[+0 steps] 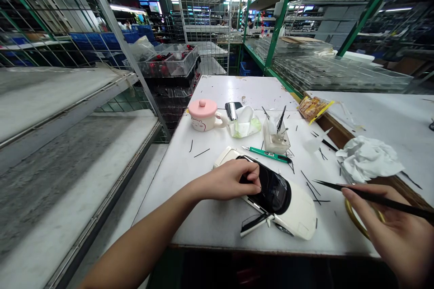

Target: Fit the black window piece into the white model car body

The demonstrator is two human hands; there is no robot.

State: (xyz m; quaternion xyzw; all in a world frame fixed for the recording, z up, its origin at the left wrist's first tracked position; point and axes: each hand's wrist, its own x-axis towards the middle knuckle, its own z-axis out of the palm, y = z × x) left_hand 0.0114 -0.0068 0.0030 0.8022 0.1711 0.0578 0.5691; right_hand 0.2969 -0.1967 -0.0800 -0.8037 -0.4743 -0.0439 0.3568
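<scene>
My left hand (227, 180) grips a white model car (298, 216) at its black windscreen (274, 189), with the fingers curled over the glass edge. The car lies on the white workbench (217, 230), and a thin black trim piece (254, 225) sticks out at its near side. My right hand (389, 230) pinches a long black pointed tool (373, 198) whose tip points left, toward the car without touching it. Beneath that hand lies a gold ring-shaped object (359, 221), partly hidden. Several thin black strips (313, 192) are scattered around the car.
A green craft knife (267, 154), a clear holder with tools (276, 133), a pink lidded mug (205, 115), a tissue (246, 122) and a crumpled white cloth (369, 160) sit on the bench. Wire shelving (203, 4) and stacked trays (169, 61) stand behind.
</scene>
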